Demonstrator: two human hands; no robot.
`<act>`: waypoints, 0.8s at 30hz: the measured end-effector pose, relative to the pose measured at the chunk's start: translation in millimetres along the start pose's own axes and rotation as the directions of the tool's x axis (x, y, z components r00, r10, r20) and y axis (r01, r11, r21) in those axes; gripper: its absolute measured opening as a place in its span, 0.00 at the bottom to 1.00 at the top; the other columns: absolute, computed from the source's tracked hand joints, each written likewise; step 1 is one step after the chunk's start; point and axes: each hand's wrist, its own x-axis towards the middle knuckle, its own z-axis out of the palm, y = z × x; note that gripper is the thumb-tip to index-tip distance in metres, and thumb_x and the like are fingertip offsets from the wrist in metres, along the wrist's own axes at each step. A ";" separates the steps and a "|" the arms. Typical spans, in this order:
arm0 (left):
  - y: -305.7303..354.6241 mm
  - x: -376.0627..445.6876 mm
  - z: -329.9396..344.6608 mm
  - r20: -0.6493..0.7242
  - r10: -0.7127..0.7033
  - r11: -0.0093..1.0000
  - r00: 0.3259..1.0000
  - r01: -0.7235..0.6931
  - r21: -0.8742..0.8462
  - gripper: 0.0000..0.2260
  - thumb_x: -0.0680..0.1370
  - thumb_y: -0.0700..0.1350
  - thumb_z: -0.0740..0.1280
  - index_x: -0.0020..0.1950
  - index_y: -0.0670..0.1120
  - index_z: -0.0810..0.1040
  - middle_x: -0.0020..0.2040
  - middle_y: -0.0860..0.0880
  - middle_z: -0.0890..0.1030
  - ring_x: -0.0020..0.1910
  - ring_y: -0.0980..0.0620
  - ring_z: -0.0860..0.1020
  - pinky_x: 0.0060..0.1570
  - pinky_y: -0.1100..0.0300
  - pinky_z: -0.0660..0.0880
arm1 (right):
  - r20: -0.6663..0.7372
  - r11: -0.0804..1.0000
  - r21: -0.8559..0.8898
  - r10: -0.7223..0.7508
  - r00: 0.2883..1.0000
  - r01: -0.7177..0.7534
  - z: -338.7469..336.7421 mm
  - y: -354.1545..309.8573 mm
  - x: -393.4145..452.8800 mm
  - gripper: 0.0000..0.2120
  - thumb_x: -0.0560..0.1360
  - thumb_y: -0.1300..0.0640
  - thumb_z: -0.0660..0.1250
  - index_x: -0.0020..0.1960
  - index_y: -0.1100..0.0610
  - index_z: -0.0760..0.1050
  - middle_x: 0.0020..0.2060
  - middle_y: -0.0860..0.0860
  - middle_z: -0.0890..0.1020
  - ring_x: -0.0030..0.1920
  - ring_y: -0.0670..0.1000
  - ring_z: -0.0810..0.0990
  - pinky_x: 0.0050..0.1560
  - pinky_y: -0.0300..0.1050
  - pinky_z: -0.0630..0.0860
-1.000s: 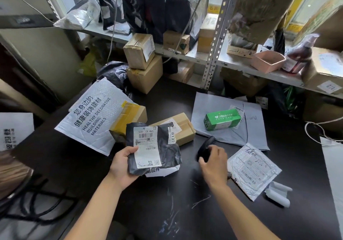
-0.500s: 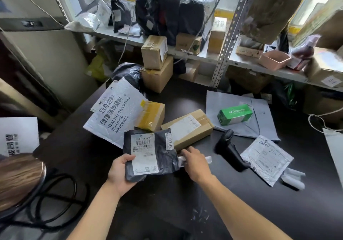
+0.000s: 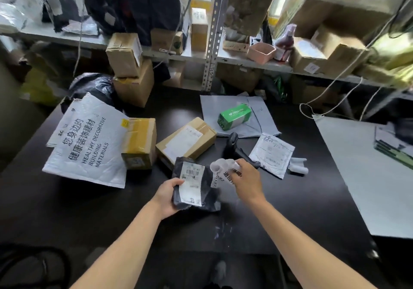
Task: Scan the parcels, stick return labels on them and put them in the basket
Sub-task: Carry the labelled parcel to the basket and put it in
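My left hand (image 3: 166, 193) grips a small black poly-bag parcel (image 3: 194, 185) by its left edge, just above the black table; its white shipping label faces up. My right hand (image 3: 245, 181) holds a roll of white return labels (image 3: 220, 165) right beside the parcel's upper right corner, with a printed strip hanging from it. The black barcode scanner (image 3: 234, 149) lies on the table just behind my right hand. No basket is in view.
Around lie a brown box (image 3: 186, 140), a yellow-taped box (image 3: 139, 143), a white padded mailer (image 3: 89, 141), a green box (image 3: 234, 116) on grey mailers (image 3: 223, 103), a white pouch (image 3: 271, 154), a second label roll (image 3: 298, 165). Shelves (image 3: 210, 60) of parcels stand behind.
My right hand let go of the scanner, which now lies on the table, and picked up the label roll. The parcel stays in my left hand.
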 end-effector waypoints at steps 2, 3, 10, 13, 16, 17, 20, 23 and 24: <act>4.5 6.8 5.1 -0.039 0.049 0.989 0.998 -0.043 0.140 0.11 0.83 0.43 0.58 0.60 0.43 0.78 0.51 0.40 0.85 0.48 0.41 0.82 0.45 0.49 0.77 | 0.020 0.997 0.069 0.015 1.000 -0.017 -1.7 -2.9 -3.2 0.02 0.77 0.56 0.69 0.47 0.51 0.76 0.40 0.47 0.81 0.41 0.49 0.78 0.41 0.47 0.72; 7.6 10.5 5.5 -0.088 0.129 0.964 0.988 -0.105 0.243 0.10 0.82 0.43 0.60 0.60 0.43 0.78 0.53 0.40 0.85 0.48 0.41 0.83 0.46 0.48 0.79 | 0.033 0.993 0.112 0.024 0.999 -0.028 -2.1 -5.5 -3.7 0.02 0.77 0.57 0.69 0.48 0.53 0.77 0.40 0.47 0.81 0.40 0.48 0.78 0.41 0.46 0.73; 22.4 -21.8 15.0 -0.043 0.722 0.480 0.691 -0.455 0.750 0.08 0.79 0.47 0.69 0.56 0.49 0.81 0.51 0.53 0.83 0.54 0.53 0.80 0.53 0.59 0.75 | 0.168 0.861 0.464 0.147 0.975 -0.210 10.8 -31.0 4.8 0.06 0.76 0.58 0.73 0.50 0.58 0.78 0.43 0.51 0.85 0.43 0.49 0.83 0.44 0.43 0.78; 20.6 -21.4 31.3 0.105 0.523 0.661 0.846 -0.481 0.576 0.09 0.78 0.49 0.72 0.57 0.49 0.81 0.51 0.50 0.84 0.54 0.51 0.82 0.55 0.53 0.80 | 0.254 0.755 0.590 0.162 0.954 -0.285 21.7 -41.8 4.2 0.09 0.75 0.57 0.74 0.52 0.60 0.78 0.44 0.52 0.85 0.44 0.51 0.83 0.47 0.48 0.79; 17.9 -16.8 37.5 0.095 0.515 0.726 0.852 -0.492 0.480 0.09 0.77 0.46 0.73 0.55 0.46 0.80 0.52 0.45 0.84 0.52 0.48 0.82 0.52 0.53 0.80 | 0.301 0.698 0.643 0.148 0.942 -0.315 28.1 -45.3 1.1 0.12 0.74 0.56 0.75 0.52 0.61 0.79 0.45 0.56 0.85 0.44 0.53 0.82 0.47 0.52 0.78; 16.6 -15.5 37.9 0.094 0.523 0.734 0.847 -0.504 0.454 0.10 0.77 0.44 0.74 0.56 0.46 0.79 0.52 0.44 0.83 0.51 0.49 0.82 0.52 0.53 0.80 | 0.313 0.680 0.657 0.146 0.939 -0.325 28.3 -44.6 0.5 0.12 0.74 0.56 0.75 0.53 0.61 0.79 0.46 0.57 0.85 0.45 0.54 0.83 0.47 0.53 0.78; 16.7 -13.6 38.4 0.142 0.526 0.703 0.839 -0.523 0.483 0.15 0.76 0.41 0.74 0.60 0.50 0.76 0.54 0.48 0.82 0.53 0.52 0.81 0.54 0.54 0.78 | 0.356 0.636 0.689 0.122 0.927 -0.348 20.3 -43.0 0.7 0.12 0.75 0.59 0.73 0.56 0.61 0.77 0.48 0.57 0.85 0.46 0.54 0.85 0.44 0.50 0.82; 17.3 -11.5 41.9 0.200 0.536 0.657 0.820 -0.554 0.511 0.09 0.77 0.39 0.72 0.56 0.46 0.78 0.46 0.45 0.83 0.46 0.52 0.80 0.50 0.57 0.76 | 0.359 0.662 0.678 0.080 0.930 -0.319 8.9 -40.5 0.7 0.14 0.75 0.61 0.73 0.59 0.57 0.74 0.48 0.55 0.84 0.43 0.50 0.85 0.40 0.44 0.81; 18.1 -11.1 43.1 0.214 0.537 0.648 0.816 -0.561 0.515 0.07 0.77 0.40 0.72 0.54 0.46 0.79 0.45 0.42 0.83 0.45 0.51 0.80 0.50 0.57 0.76 | 0.355 0.678 0.671 0.061 0.933 -0.300 5.2 -38.7 1.6 0.16 0.75 0.62 0.73 0.60 0.55 0.73 0.48 0.56 0.84 0.42 0.49 0.85 0.40 0.44 0.81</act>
